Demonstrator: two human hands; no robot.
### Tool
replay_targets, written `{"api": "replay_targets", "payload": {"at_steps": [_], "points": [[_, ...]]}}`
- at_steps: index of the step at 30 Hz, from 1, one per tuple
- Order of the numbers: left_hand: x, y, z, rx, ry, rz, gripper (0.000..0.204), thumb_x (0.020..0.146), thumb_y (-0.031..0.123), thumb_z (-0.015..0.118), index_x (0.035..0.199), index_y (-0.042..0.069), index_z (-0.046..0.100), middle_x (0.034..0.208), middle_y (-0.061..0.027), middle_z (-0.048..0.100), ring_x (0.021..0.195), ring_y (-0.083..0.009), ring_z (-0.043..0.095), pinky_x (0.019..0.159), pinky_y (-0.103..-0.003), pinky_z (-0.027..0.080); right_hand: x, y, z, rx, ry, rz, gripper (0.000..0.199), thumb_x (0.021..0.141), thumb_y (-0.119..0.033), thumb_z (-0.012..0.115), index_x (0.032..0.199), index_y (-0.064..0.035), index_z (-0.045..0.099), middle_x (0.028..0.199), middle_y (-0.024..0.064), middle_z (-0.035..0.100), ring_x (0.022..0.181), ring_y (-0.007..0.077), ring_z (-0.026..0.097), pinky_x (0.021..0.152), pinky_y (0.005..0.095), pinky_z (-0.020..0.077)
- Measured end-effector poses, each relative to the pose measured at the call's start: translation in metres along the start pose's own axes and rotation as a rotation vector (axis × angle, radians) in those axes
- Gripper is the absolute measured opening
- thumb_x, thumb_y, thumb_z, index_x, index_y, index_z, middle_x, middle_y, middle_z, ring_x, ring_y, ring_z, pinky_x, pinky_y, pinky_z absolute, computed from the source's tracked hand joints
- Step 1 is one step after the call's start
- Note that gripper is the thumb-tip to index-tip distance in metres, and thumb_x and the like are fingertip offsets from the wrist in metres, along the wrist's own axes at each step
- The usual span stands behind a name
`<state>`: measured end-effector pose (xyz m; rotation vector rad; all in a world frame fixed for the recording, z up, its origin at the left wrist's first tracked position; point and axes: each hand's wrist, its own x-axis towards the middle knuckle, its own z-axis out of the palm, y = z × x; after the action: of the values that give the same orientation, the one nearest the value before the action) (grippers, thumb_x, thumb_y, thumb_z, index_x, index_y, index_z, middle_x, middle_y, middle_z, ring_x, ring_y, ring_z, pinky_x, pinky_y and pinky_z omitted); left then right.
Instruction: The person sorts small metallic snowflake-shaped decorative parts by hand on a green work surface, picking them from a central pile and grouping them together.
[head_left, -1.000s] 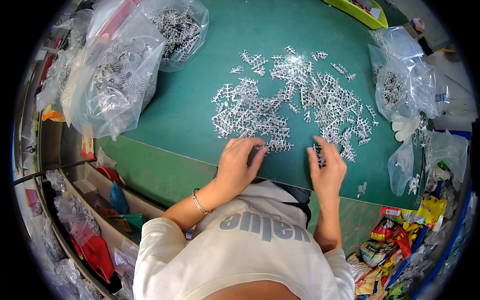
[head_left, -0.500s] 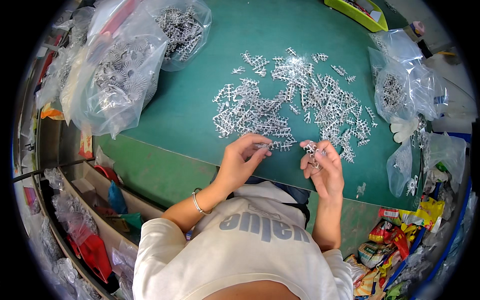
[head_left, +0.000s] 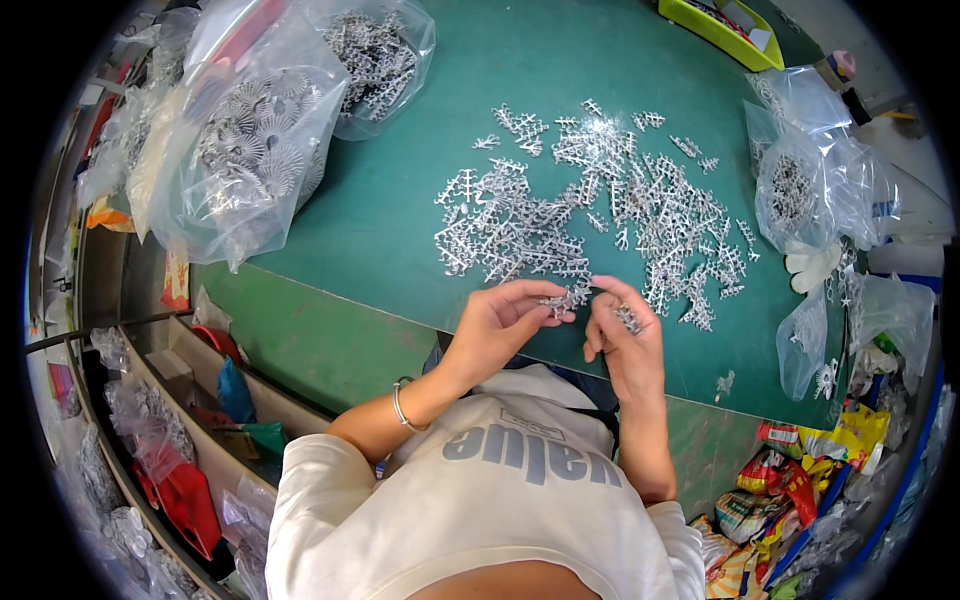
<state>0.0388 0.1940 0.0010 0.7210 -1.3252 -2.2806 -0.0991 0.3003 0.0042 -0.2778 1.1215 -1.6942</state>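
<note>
Close to the near edge of the green table, my left hand (head_left: pixel 500 325) pinches a small silver branched metal piece (head_left: pixel 568 299) between thumb and fingers. Just to its right, my right hand (head_left: pixel 632 345) is closed around another silver piece (head_left: pixel 627 318), which shows between the curled fingers. The right fingertips are near the end of the left hand's piece; I cannot tell whether they touch it. Beyond my hands lie a left heap of similar silver pieces (head_left: pixel 510 225) and a right heap of them (head_left: pixel 675 215).
Clear plastic bags of silver parts (head_left: pixel 260 150) stand at the far left, with an opened bag (head_left: pixel 370 65) behind. More plastic bags (head_left: pixel 800 190) lie along the right edge. A lime-green tray (head_left: pixel 725 35) is at the back right. Colourful packets (head_left: pixel 775 490) fill the lower right.
My left hand has moved right with its piece. My right hand has shifted slightly left and turned, bringing both hands closer together. The view has shifted slightly.
</note>
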Motion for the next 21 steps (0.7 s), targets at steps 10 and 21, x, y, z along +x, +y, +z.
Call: {"api": "replay_targets", "payload": {"at_steps": [10, 21], "points": [[-0.006, 0.013, 0.01, 0.674, 0.054, 0.344, 0.016, 0.082, -0.006, 0.054, 0.097, -0.006, 0.061, 0.084, -0.012, 0.066, 0.08, -0.0151, 0.064, 0.07, -0.025, 0.052, -0.003, -0.001, 0.005, -0.105, -0.062, 0.073, 0.015, 0.088, -0.013, 0.055, 0.086, 0.0012, 0.055, 0.067, 0.006, 0.055, 0.047, 0.0076, 0.046, 0.038, 0.0196, 0.0334], [-0.003, 0.014, 0.008, 0.477, 0.034, 0.398, 0.006, 0.078, -0.004, 0.061, 0.083, -0.006, 0.064, 0.077, -0.0108, 0.066, 0.064, -0.0137, 0.063, 0.059, -0.023, 0.051, -0.007, -0.016, -0.002, 0.313, -0.25, 0.469, 0.017, 0.09, -0.017, 0.051, 0.082, -0.003, 0.047, 0.061, 0.0041, 0.048, 0.039, 0.0083, 0.041, 0.033, 0.0203, 0.0288]]}}
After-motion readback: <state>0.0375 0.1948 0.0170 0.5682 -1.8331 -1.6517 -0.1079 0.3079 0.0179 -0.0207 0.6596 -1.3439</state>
